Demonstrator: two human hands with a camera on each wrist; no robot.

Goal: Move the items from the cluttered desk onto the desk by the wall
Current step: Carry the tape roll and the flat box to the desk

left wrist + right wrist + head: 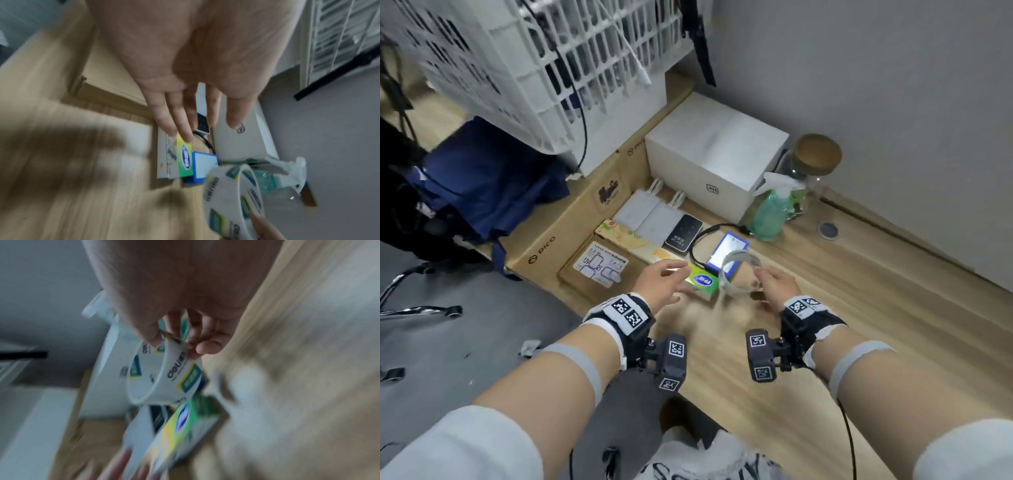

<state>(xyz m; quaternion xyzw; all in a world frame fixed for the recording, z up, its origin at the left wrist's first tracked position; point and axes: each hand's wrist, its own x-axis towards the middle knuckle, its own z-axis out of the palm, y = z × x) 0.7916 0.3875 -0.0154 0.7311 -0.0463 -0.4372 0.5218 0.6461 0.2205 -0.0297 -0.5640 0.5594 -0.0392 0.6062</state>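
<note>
My right hand [774, 284] pinches the rim of a tape roll [736, 274] with a white printed core, held just above the wooden desk [859, 308] by the wall. The right wrist view shows thumb and fingers [174, 340] closed on the tape roll [162, 378]. My left hand [664, 277] is open, its straight fingers [183, 129] reaching the near end of a green and yellow box [702, 281] that lies on the desk. A blue box [727, 253] with a white face sits right behind the green box [185, 160]; the tape roll [230, 194] hangs beside both.
Flat packets, white power banks and a black one [685, 233] lie in a row by a PICO cardboard box [571, 219]. Behind stand a white box [715, 150], a green spray bottle [774, 209] and a cork-lidded jar [815, 161]. A white crate [534, 61] rises at left.
</note>
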